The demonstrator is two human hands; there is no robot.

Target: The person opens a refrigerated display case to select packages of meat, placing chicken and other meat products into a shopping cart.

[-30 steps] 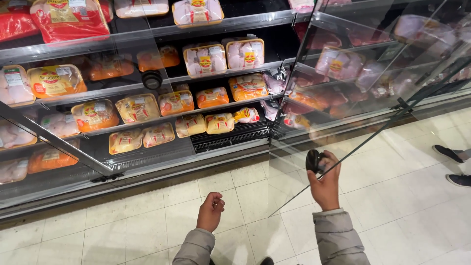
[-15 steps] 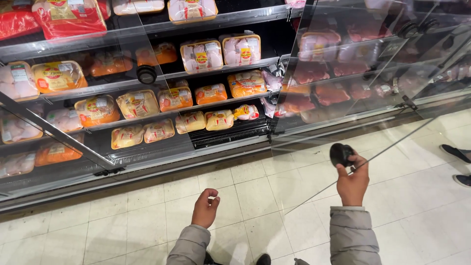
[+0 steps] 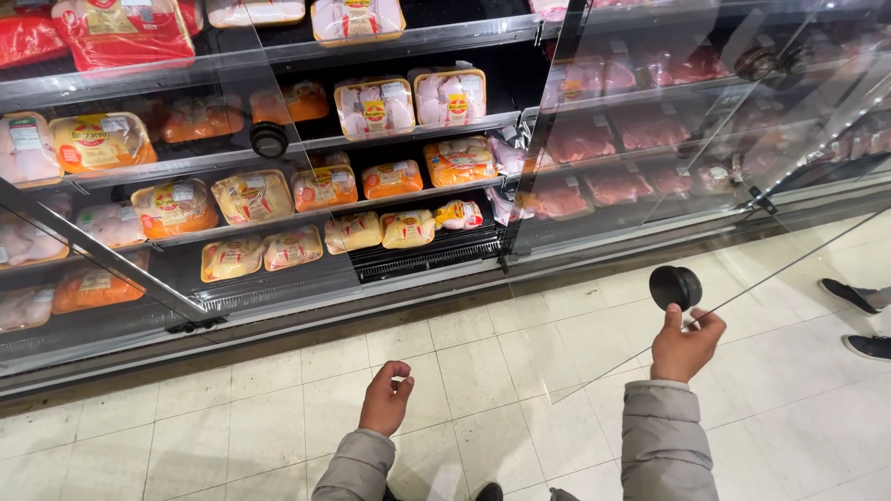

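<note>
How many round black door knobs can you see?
2 for sure: left door knob, mid-pane; right door knob, touching the right hand. Round shapes behind the far right glass may be more.

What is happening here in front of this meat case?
A person stands before a refrigerated case stocked with packaged chicken on its shelves. Their right hand is at the round black knob of a glass door, which is swung open toward them. Their left hand hangs loosely curled over the tiled floor, holding nothing. Another glass door on the left also stands open. Someone else's dark shoes show at the right edge.
</note>
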